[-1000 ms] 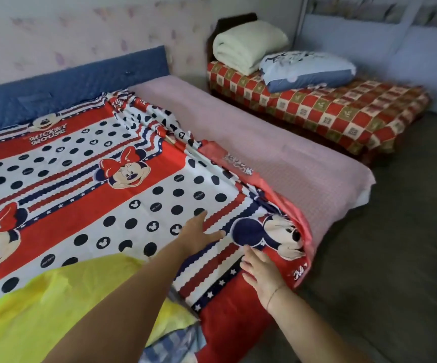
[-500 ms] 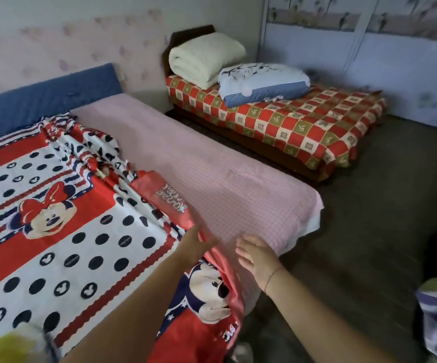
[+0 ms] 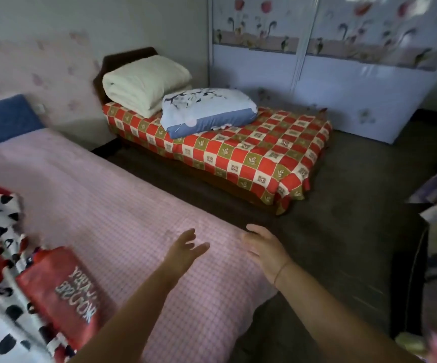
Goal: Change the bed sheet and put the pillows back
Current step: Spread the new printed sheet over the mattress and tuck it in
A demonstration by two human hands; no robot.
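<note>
At lower left the bunched polka-dot sheet lies on the pink bed, its white lettering upside down and too blurred to read. At lower centre my left hand and right hand reach out with fingers spread, holding nothing. The pillow lies on the red-checked bed above.

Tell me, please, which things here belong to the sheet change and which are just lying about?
Job: cartoon sheet, bunched at left; pink bed, bared; pillow, probably, on the checked bed; left hand and right hand, both open over the pink bed.
Lying about: folded quilt; checked bed; wardrobe.
</note>
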